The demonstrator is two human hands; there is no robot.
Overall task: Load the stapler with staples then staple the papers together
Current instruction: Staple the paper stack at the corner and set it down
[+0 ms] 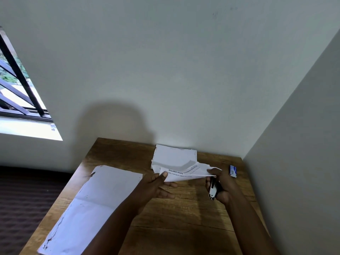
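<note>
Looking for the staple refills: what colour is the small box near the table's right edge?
Blue with a white patch, the small box shows best in the head view.

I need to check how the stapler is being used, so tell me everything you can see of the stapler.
The stapler is small, with a dark body and a shiny metal part on the side facing the camera. It is gripped in the right hand, off the wooden table, its near end pointing toward the person and its far end at the edge of the printed papers that the left hand holds up. Fingers hide much of it; whether it is closed on the paper cannot be told.
</note>
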